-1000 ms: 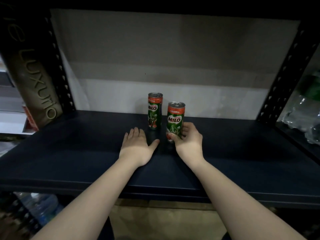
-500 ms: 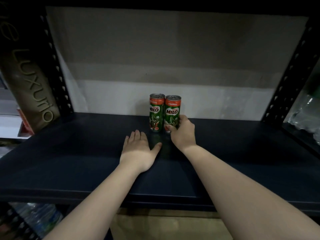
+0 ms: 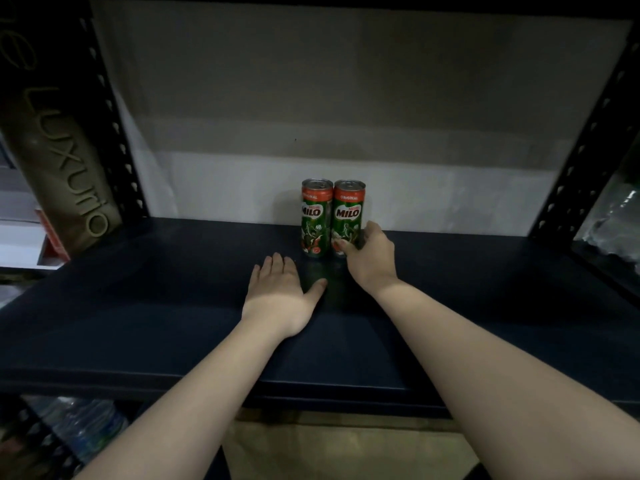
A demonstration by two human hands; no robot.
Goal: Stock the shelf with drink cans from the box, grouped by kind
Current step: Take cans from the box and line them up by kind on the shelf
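Two green and red Milo cans stand upright side by side at the back middle of the dark shelf board [image 3: 138, 306]. The left can [image 3: 314, 216] stands free. The right can [image 3: 348, 216] touches it, and my right hand [image 3: 372, 259] is wrapped around its lower part. My left hand [image 3: 282, 294] lies flat and palm down on the shelf, just in front of the cans, holding nothing. The box of cans is mostly out of view; a brown cardboard surface [image 3: 339, 452] shows below the shelf edge.
Black perforated uprights stand at the left [image 3: 114, 126] and right [image 3: 588, 140] of the bay. A tall dark carton with gold lettering [image 3: 59, 143] leans beyond the left upright. Wrapped water bottles lie at the lower left [image 3: 83, 431] and far right [image 3: 616, 220].
My right hand has pushed the right can back and leftwards until it stands against the left can. My left hand has stayed flat on the shelf.
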